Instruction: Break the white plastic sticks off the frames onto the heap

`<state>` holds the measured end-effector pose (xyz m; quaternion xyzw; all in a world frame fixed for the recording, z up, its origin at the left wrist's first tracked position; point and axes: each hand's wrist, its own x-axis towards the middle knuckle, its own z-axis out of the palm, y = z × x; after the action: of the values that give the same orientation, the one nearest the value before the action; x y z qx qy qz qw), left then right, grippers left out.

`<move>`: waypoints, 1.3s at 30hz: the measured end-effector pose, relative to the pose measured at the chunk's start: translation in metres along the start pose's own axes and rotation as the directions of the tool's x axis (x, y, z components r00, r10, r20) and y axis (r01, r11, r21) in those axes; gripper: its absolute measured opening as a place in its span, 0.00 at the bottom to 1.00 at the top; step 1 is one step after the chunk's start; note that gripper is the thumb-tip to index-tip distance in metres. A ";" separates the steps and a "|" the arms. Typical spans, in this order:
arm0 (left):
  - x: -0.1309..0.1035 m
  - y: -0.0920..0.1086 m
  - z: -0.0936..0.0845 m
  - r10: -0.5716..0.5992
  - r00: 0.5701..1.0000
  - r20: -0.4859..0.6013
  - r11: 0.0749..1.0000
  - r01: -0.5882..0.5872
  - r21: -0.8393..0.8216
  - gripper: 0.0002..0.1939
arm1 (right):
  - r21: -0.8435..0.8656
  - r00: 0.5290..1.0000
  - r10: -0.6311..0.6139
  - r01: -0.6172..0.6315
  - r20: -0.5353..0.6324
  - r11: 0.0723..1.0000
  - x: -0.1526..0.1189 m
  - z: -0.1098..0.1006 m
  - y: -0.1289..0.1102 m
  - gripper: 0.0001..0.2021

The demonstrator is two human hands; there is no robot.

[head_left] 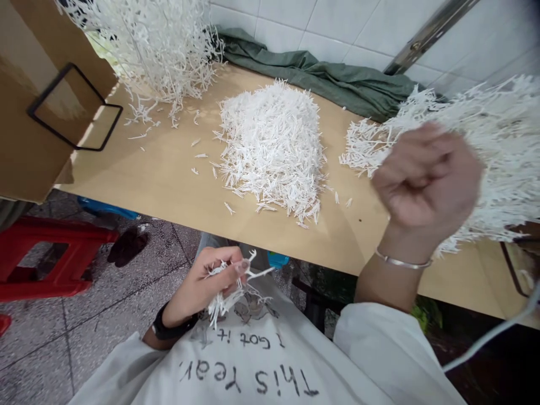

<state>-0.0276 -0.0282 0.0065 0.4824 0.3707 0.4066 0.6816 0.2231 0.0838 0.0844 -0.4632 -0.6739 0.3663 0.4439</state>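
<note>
My left hand [223,275] is closed around a small bunch of white branched plastic pieces [228,304], held close to my shirt in front of the table edge. Thin twig-like ends stick out past the thumb. My right hand [428,174] is raised in front of a large tangle of white branched pieces [502,152] on the right. Its fingers are curled in and slightly blurred, so anything inside them is hidden. Between and beyond both hands lies a heap of short white plastic sprigs [274,146] on the table [177,163].
Another white tangle [160,50] stands at the back left, beside a cardboard box [50,101] and a black wire stand [80,112]. Dark green cloth [320,73] lies along the tiled wall. A red stool [46,253] is on the floor at left. A white cable [493,337] crosses lower right.
</note>
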 end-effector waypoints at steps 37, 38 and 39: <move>0.004 -0.010 0.004 0.379 0.919 -0.109 0.904 -0.343 0.254 0.25 | 0.318 0.951 0.006 -0.109 0.308 0.942 -0.077 0.101 0.010 0.16; 0.004 -0.008 0.003 0.341 0.936 -0.086 0.918 -0.312 0.244 0.21 | 0.360 0.946 0.016 -0.139 0.322 0.922 -0.077 0.100 0.012 0.16; 0.005 -0.006 0.002 0.299 0.952 -0.067 0.928 -0.274 0.253 0.16 | 0.407 0.944 0.027 -0.167 0.328 0.898 -0.075 0.099 0.013 0.16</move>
<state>-0.0223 -0.0256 0.0012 0.5886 0.3778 0.4784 0.5310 0.1473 0.0079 0.0196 -0.3235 -0.6143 0.5964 0.4028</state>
